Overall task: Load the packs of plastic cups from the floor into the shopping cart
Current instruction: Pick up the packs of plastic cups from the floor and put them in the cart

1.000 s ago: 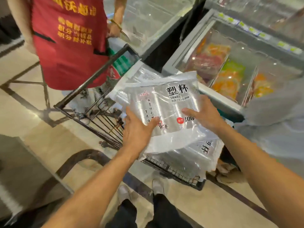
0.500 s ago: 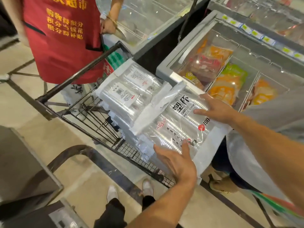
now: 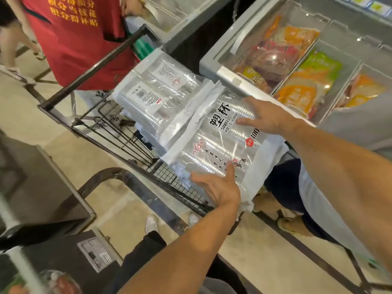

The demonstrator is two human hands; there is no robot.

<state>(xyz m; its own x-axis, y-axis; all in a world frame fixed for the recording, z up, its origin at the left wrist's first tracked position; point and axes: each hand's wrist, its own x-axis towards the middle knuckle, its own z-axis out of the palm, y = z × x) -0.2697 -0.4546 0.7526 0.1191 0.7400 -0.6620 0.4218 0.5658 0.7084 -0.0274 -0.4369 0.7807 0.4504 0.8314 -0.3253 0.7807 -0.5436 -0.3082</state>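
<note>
Wire shopping cart [image 3: 110,132] at left, cup packs [image 3: 161,98] stacked inside. Left hand [image 3: 218,187] flat on near edge of top cup pack [image 3: 220,145], fingers spread — right hand [image 3: 265,117] pressing far side, fingers splayed. Risk: slick film, overhanging right rim — pack may slide off.

A chest freezer [image 3: 212,60] holds orange food bags [image 3: 297,94]; a person's red apron [image 3: 74,39] stands beside grey floor tiles [image 3: 21,115].
</note>
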